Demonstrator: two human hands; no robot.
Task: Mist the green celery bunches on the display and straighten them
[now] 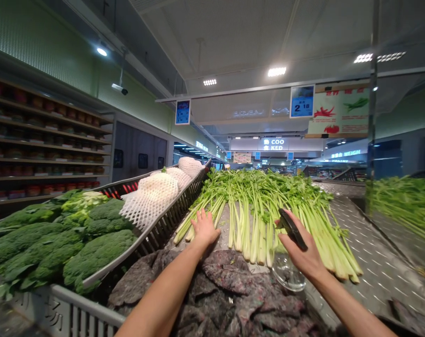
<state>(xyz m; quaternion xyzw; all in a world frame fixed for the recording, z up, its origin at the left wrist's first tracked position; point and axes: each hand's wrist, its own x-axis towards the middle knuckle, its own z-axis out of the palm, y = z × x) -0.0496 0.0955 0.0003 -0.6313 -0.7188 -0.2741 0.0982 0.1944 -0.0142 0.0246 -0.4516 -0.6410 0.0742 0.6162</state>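
Long bunches of green celery (264,206) lie fanned out on a perforated metal display shelf (370,243). My left hand (204,229) rests on the pale stalk ends at the left of the pile, fingers curled over them. My right hand (299,250) grips a spray bottle, its black trigger head (292,228) above my fingers and its clear body (287,271) hanging below my palm, just in front of the celery's cut ends.
A crumpled grey felt cloth (226,290) lies at the shelf's near edge. To the left a slatted bin (156,234) holds broccoli (93,252) and white net-wrapped produce (152,199). A mirror panel stands at the right. Shelves of packaged goods line the left wall.
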